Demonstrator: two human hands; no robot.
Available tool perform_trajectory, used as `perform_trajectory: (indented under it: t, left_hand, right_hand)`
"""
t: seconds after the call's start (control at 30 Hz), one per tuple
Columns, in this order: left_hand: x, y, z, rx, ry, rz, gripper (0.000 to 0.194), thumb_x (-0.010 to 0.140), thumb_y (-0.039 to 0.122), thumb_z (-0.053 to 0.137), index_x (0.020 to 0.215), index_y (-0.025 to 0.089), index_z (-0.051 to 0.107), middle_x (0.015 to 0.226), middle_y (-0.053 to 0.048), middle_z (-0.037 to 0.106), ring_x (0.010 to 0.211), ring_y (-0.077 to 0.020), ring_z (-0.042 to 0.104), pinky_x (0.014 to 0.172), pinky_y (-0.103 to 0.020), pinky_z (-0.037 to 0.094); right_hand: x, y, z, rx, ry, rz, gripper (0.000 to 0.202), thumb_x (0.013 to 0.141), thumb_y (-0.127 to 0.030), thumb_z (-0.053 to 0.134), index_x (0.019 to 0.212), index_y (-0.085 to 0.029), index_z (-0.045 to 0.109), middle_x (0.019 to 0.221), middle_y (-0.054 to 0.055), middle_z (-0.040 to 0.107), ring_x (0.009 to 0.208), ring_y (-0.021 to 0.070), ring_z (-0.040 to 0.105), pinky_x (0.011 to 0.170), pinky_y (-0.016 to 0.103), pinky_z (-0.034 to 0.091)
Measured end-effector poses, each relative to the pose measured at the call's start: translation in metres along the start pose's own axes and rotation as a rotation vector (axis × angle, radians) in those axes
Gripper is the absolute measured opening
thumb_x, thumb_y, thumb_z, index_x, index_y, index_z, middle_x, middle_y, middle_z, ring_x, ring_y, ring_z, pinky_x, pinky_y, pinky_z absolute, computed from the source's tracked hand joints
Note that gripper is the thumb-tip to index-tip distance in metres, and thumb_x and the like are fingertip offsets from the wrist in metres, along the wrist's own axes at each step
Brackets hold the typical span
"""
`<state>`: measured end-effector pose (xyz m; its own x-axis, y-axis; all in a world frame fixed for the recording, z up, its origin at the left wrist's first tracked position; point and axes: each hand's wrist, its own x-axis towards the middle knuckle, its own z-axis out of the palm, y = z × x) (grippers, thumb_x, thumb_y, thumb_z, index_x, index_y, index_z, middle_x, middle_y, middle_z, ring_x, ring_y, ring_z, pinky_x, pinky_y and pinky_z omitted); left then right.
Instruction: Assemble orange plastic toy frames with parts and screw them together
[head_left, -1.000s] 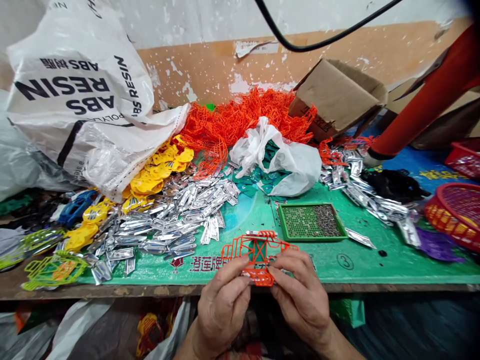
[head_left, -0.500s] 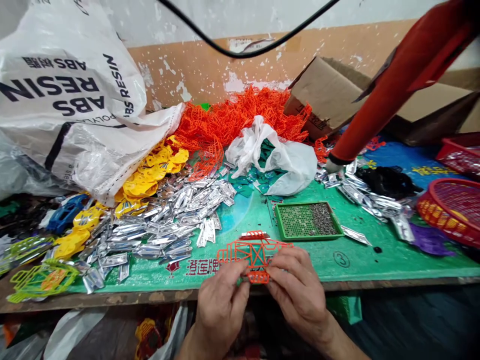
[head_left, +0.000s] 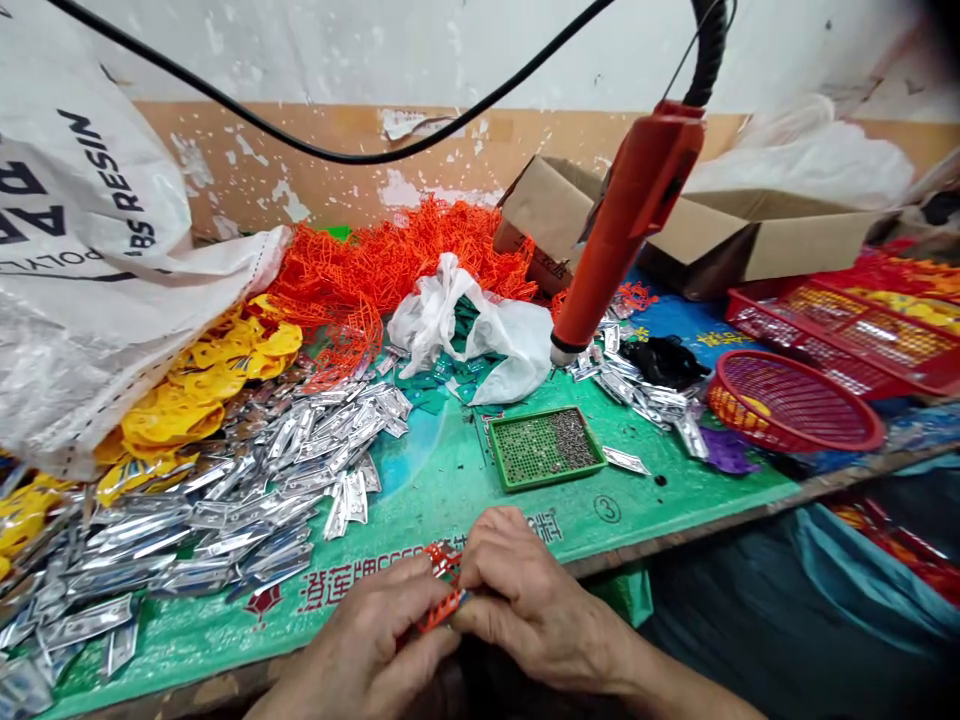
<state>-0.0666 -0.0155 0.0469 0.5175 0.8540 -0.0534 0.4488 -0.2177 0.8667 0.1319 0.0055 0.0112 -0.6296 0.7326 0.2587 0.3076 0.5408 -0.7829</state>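
An orange plastic lattice frame (head_left: 450, 605) is gripped between my two hands at the table's front edge. It is tilted, and the fingers hide most of it. My left hand (head_left: 375, 625) is closed on its left side, thumb and fingers pinching it. My right hand (head_left: 517, 595) is closed on the right side, fingers curled over the top and thumb below. Beyond the hands lies a green tray (head_left: 547, 450) with small metal screws heaped at its right end. A red electric screwdriver (head_left: 626, 225) hangs tip down above the table.
Silvery flat strips (head_left: 247, 500) lie piled at left beside yellow plastic parts (head_left: 187, 395). Tangled orange frames (head_left: 420, 250) are heaped behind a white plastic bag (head_left: 517, 355). Cardboard boxes (head_left: 795, 235) and a red basket (head_left: 795, 400) stand at right. A white resin sack (head_left: 82, 300) leans at left.
The view has swung to the right. Both hands have drawn together, and the orange frame, earlier spread flat and plainly visible, is now tilted and mostly covered by my fingers.
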Motion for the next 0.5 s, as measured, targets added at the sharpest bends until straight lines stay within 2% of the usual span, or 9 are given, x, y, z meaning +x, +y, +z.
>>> perform_trajectory:
  t: [0.13,0.2,0.23,0.3,0.37,0.4,0.47,0.5]
  left_hand:
    - [0.002,-0.009,0.001,-0.251,-0.046,-0.187,0.023,0.091,0.033,0.055,0.091,0.023,0.076,0.083,-0.002,0.067,0.081,-0.0186,0.058,0.073,-0.025,0.045]
    - [0.002,-0.015,0.003,-0.381,-0.018,-0.268,0.026,0.09,0.037,0.055,0.094,0.022,0.077,0.086,-0.003,0.066,0.084,-0.0191,0.057,0.075,-0.026,0.043]
    - [0.003,-0.019,0.004,-0.452,0.006,-0.297,0.026,0.089,0.038,0.058,0.095,0.022,0.077,0.087,-0.003,0.066,0.085,-0.0192,0.056,0.076,-0.026,0.043]
    - [0.005,-0.025,0.006,-0.615,0.062,-0.351,0.024,0.084,0.037,0.065,0.095,0.02,0.078,0.09,-0.004,0.068,0.085,-0.0193,0.056,0.076,-0.026,0.042]
    - [0.007,-0.03,0.007,-0.787,0.131,-0.427,0.025,0.076,0.034,0.071,0.094,0.019,0.079,0.089,-0.005,0.071,0.08,-0.0188,0.058,0.073,-0.026,0.042]
    - [0.008,-0.032,0.008,-0.857,0.165,-0.469,0.025,0.073,0.033,0.073,0.093,0.018,0.079,0.087,-0.005,0.072,0.077,-0.0179,0.058,0.071,-0.026,0.042]
    - [0.01,-0.033,0.008,-0.946,0.223,-0.53,0.025,0.068,0.03,0.076,0.089,0.017,0.079,0.08,-0.003,0.072,0.069,-0.0148,0.057,0.066,-0.024,0.041]
    - [0.011,-0.034,0.009,-0.964,0.243,-0.541,0.024,0.066,0.029,0.077,0.087,0.016,0.079,0.076,-0.002,0.072,0.066,-0.013,0.055,0.064,-0.022,0.039]
  right_hand:
    - [0.011,0.005,-0.006,0.056,-0.033,0.057,0.022,0.093,-0.034,0.057,0.078,-0.019,0.055,0.076,-0.002,0.055,0.081,0.014,0.05,0.076,0.032,0.036]
    - [0.016,0.006,-0.008,0.052,-0.043,0.1,0.023,0.093,-0.034,0.058,0.076,-0.019,0.056,0.073,-0.002,0.055,0.078,0.0141,0.051,0.075,0.032,0.039]
    - [0.017,0.006,-0.01,0.04,-0.032,0.108,0.021,0.092,-0.035,0.059,0.079,-0.019,0.058,0.075,-0.001,0.057,0.079,0.0148,0.053,0.075,0.033,0.041]
    - [0.018,0.009,-0.018,0.006,0.049,0.093,0.019,0.088,-0.037,0.064,0.098,-0.021,0.062,0.094,0.004,0.062,0.093,0.019,0.057,0.082,0.037,0.046]
    - [0.017,0.017,-0.037,-0.028,0.271,0.065,0.042,0.084,-0.038,0.068,0.123,-0.025,0.056,0.122,0.009,0.058,0.115,0.025,0.053,0.094,0.045,0.047]
    - [0.016,0.023,-0.052,-0.049,0.449,0.084,0.046,0.084,-0.037,0.067,0.127,-0.027,0.054,0.127,0.009,0.055,0.119,0.0266,0.052,0.096,0.048,0.047]
    - [0.016,0.041,-0.091,-0.111,0.962,0.116,0.042,0.083,-0.037,0.069,0.122,-0.03,0.057,0.117,0.006,0.06,0.109,0.0276,0.059,0.092,0.052,0.05]
    - [0.017,0.053,-0.114,-0.162,1.173,0.096,0.04,0.08,-0.037,0.072,0.118,-0.03,0.06,0.111,0.005,0.062,0.105,0.0281,0.061,0.091,0.054,0.05]
